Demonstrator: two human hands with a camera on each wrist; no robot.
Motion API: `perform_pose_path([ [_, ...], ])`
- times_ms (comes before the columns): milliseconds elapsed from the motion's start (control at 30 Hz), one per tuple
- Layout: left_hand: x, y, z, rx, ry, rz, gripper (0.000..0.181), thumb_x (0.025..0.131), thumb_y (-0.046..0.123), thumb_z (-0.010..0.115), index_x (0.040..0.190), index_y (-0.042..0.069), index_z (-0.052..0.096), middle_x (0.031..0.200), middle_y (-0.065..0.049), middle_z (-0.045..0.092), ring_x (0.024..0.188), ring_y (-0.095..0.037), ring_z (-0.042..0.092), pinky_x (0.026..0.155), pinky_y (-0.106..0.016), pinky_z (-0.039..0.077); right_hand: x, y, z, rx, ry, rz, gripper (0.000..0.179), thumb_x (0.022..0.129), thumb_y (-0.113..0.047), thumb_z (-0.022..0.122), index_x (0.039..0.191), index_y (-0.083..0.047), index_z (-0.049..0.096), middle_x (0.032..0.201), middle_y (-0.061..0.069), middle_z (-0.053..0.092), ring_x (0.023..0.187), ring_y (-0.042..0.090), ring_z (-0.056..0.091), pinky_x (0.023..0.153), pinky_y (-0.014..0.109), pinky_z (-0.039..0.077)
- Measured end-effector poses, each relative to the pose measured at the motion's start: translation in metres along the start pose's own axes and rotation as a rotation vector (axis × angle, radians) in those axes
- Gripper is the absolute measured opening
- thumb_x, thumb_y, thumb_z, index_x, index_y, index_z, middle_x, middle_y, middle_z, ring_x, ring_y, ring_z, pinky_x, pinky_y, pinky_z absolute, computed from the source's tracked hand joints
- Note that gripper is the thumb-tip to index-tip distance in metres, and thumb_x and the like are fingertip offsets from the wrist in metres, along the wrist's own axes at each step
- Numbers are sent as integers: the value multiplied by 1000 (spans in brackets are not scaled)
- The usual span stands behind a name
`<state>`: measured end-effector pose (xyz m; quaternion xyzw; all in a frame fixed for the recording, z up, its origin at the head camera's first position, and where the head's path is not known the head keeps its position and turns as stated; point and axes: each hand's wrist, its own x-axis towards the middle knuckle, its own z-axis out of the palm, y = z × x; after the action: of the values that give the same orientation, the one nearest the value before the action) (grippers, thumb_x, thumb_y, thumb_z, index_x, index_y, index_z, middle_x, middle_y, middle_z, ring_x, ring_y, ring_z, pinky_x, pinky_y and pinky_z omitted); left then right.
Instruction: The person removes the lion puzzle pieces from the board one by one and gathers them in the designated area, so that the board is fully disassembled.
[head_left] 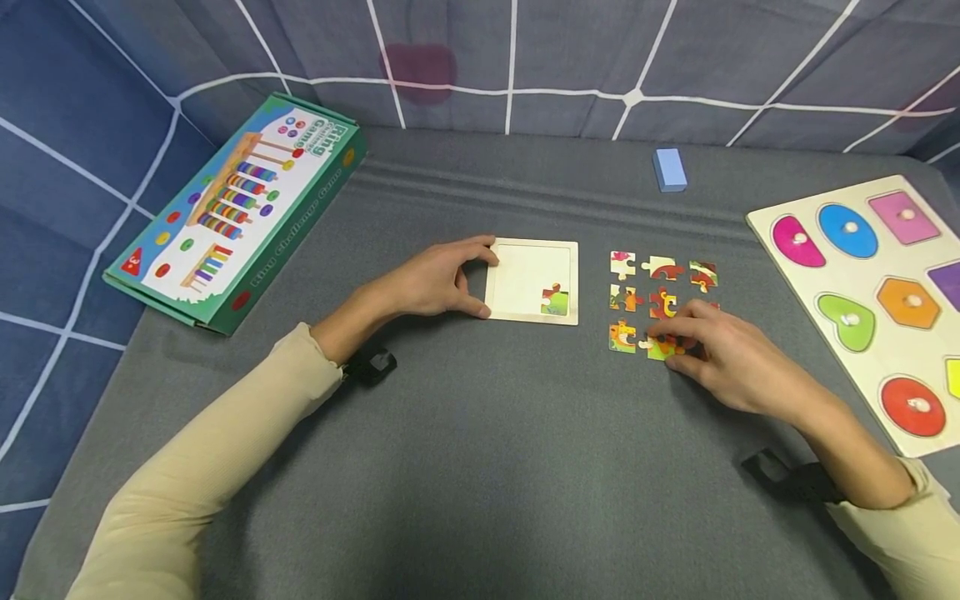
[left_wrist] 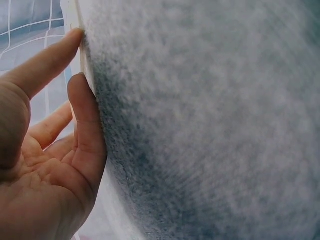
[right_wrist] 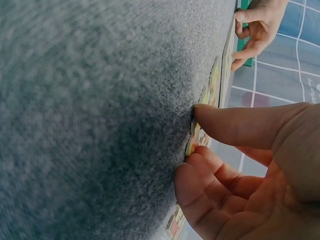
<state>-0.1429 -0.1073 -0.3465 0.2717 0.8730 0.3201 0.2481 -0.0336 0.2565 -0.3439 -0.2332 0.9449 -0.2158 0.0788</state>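
Note:
My left hand (head_left: pixel 431 279) rests against the left side of a square wooden puzzle tray (head_left: pixel 517 292), thumb near its lower left corner and fingers at the upper left. A single puzzle piece (head_left: pixel 555 302), green with some red, lies in the tray's lower right corner. Right of the tray, several picture puzzle pieces (head_left: pixel 622 337) are laid out in rows. My right hand (head_left: pixel 723 358) pinches a green and orange puzzle piece (head_left: pixel 660 348) in the row nearest me, between thumb and fingertips, low at the table. In the right wrist view that puzzle piece (right_wrist: pixel 193 142) shows between the fingertips.
A green ring game box (head_left: pixel 240 208) lies at the back left. On the right is a wooden board (head_left: pixel 832 350) with coloured knobbed shapes. A blue block (head_left: pixel 670 170) stands near the back edge. Grey cloth (head_left: pixel 480 467) covers the table; a tiled-pattern curtain (head_left: pixel 570 58) hangs behind.

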Motion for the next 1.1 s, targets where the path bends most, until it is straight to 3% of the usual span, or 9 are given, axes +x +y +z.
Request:
perform_pose_path([
  [233, -1, 2, 0, -12, -5, 3, 66, 79, 19, 85, 136, 6, 54, 160, -5, 27, 66, -12, 62, 66, -29, 46, 0, -3, -3, 4, 2, 0, 38, 81, -2, 79, 117, -11, 71, 98, 1, 59, 77, 14, 50, 64, 35, 38],
  [567, -2, 0, -1, -4, -4, -4, 66, 80, 20, 85, 136, 6, 54, 160, -4, 27, 65, -12, 61, 66, -29, 46, 9, -27, -11, 60, 109, -64, 32, 82, -7, 79, 112, -15, 71, 94, -9, 58, 79, 6, 53, 66, 28, 42],
  [833, 0, 2, -1, 0, -5, -15, 66, 80, 22, 85, 136, 9, 53, 160, -2, 26, 67, -12, 62, 69, -29, 46, 34, -46, -3, 128, 65, -87, 34, 87, -9, 75, 121, -9, 67, 105, 0, 62, 82, 13, 55, 70, 36, 44],
  [1100, -1, 1, -1, 7, -15, -18, 67, 80, 22, 85, 137, 8, 53, 161, -3, 25, 67, -12, 61, 68, -29, 46, 53, -55, 9, 179, 1, -67, 36, 88, -8, 73, 123, -5, 64, 106, 3, 60, 86, 16, 56, 73, 37, 45],
])
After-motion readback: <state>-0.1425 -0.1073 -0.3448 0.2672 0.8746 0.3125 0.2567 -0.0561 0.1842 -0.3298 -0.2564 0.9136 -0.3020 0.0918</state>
